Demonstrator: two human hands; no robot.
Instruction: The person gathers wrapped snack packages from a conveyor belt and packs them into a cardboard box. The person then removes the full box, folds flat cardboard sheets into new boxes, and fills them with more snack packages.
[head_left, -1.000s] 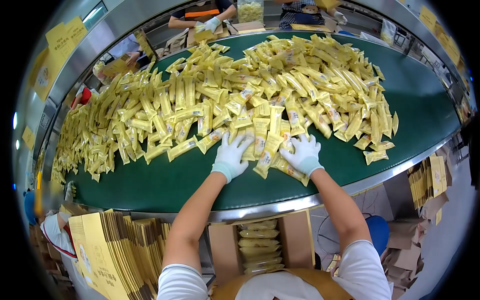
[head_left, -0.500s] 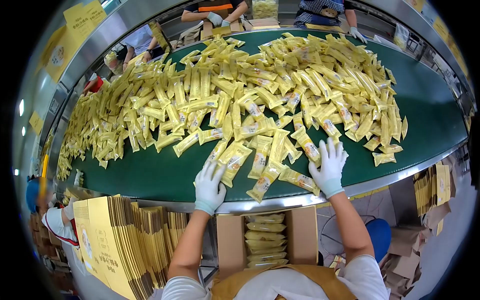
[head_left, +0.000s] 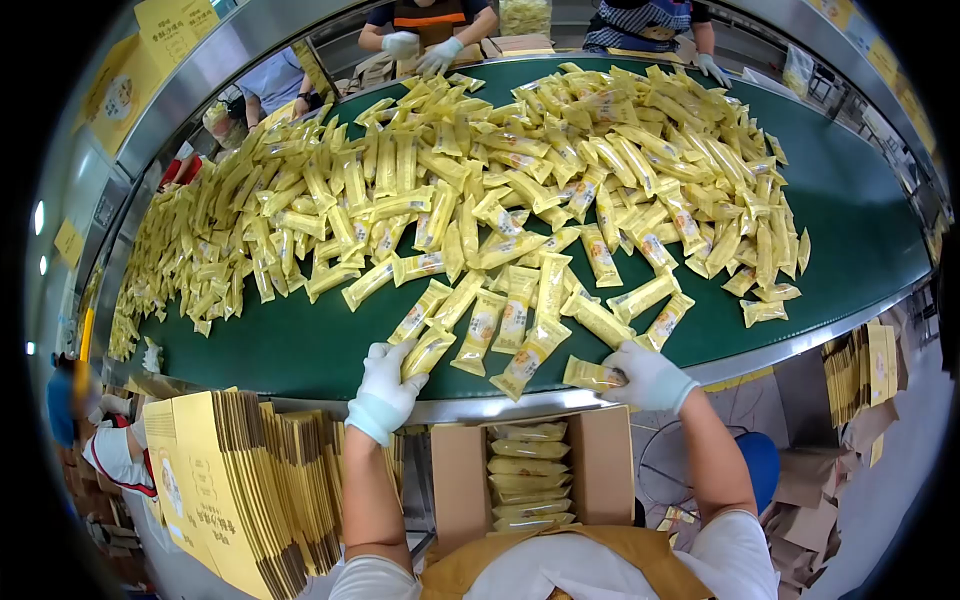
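Right hand [head_left: 648, 376], spread moments ago, now grasps one packet [head_left: 592, 374]; left hand [head_left: 384, 388] grips another packet [head_left: 429, 352], so neither hand is free.

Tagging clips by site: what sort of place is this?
Looks like a packing line, probably in a food factory: a green belt-like surface heaped with matching yellow packets, an open carton holding similar packets, and stacked flat cartons alongside.

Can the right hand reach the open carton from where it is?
Probably yes: the right hand, gripping a yellow packet, is at the metal edge, close to the open carton, and nothing but that edge seems to lie between them.
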